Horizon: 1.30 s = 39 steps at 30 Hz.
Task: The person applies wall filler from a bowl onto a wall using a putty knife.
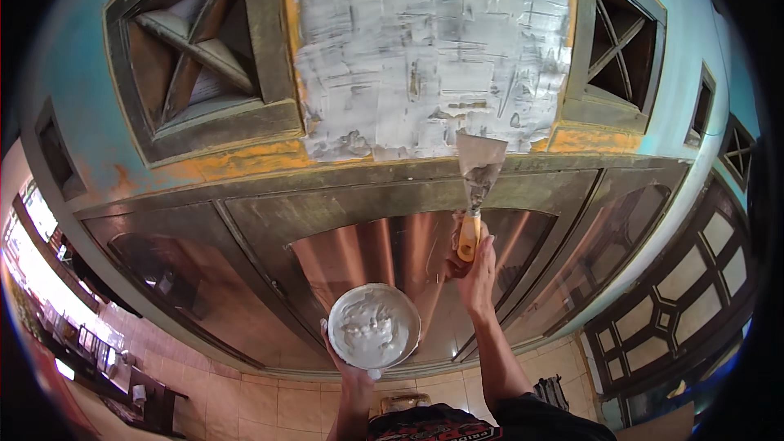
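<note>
My right hand (474,265) is closed round the yellow handle of a putty knife (482,165), raised with its wide metal blade pointing up. The blade's top edge meets the lower edge of a wall panel (433,49) coated in streaky white-grey putty, with darker patches showing through. Lower and to the left, my left hand (351,371) grips a round bowl (333,335) from beneath and the side. Thick white putty (371,322) lies smeared inside it. Most of the left fingers are hidden under the bowl.
Wooden vent frames with crossed slats (200,49) (625,41) flank the panel. Below runs a wooden window frame (269,212) with glass panes and copper-coloured curtains (392,253) behind. A dark panelled door (678,294) stands at right. Furniture (151,396) sits on the tiled floor at lower left.
</note>
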Available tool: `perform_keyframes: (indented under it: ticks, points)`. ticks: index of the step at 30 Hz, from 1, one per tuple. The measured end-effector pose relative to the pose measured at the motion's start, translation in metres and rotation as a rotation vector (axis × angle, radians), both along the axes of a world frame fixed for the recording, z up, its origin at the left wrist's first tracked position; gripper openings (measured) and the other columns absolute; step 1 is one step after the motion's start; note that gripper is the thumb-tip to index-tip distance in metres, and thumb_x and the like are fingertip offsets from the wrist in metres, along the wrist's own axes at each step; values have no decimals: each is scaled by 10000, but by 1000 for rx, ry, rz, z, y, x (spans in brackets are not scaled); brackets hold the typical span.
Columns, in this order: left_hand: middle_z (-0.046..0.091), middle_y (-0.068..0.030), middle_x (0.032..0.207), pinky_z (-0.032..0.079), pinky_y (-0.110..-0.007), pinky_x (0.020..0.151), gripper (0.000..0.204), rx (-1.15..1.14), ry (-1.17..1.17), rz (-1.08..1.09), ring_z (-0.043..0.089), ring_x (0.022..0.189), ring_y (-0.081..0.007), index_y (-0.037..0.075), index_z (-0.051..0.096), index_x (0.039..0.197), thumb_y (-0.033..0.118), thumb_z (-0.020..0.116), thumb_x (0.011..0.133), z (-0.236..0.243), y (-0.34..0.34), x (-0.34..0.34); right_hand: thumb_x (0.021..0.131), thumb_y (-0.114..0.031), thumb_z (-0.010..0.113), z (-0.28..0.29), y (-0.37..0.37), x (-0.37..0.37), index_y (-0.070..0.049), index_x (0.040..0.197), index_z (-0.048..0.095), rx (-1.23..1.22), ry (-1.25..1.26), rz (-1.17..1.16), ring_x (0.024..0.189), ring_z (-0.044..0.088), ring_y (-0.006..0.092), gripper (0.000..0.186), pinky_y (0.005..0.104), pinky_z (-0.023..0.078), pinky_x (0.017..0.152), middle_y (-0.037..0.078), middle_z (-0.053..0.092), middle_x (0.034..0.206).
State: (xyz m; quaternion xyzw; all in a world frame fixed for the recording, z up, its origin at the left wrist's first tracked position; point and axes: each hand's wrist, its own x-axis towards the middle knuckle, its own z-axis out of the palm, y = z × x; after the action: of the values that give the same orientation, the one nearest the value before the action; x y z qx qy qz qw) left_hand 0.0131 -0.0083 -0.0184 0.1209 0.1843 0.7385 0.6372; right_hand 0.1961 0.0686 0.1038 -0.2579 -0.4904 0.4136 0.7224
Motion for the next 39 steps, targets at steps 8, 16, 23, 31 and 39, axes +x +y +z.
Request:
perform_keyframes:
  ticks: [8,16,23,31,39]
  points:
    - [543,-67,1279,442,-463,967,619,49,-24,-47,528,1142,-275,158,519,1287,621,348,912,9,-11,-11,1005,-322,440,-7,13,-8,-99,1225,381,147,-89,-128,608,364,36,319,163,318,501,-24,446,851]
    - [538,-66,1282,439,-471,972,630,82,25,27,514,1166,-283,151,513,1290,621,333,911,0,-16,-20,989,-258,495,19,14,-29,-85,1200,411,194,-141,3,606,354,22,286,176,311,516,-30,438,809]
    - [521,-56,1306,428,-457,990,645,36,70,22,502,1188,-275,157,502,1300,633,331,900,-5,-17,-33,992,-288,487,29,12,-39,-74,1076,460,167,-165,73,584,339,21,232,182,289,516,-28,460,794]
    - [527,-66,1299,428,-478,983,661,61,18,-7,502,1180,-290,156,513,1291,651,349,884,4,-20,-33,1000,-254,471,59,15,-4,-62,1013,500,160,-288,-69,614,377,16,194,172,310,520,-51,444,746]
    - [513,-73,1307,407,-482,1003,641,442,788,743,484,1196,-283,145,505,1296,624,354,898,-23,-6,-8,1028,-308,380,124,5,2,-65,1070,488,214,-259,30,597,359,37,269,183,319,491,-26,458,803]
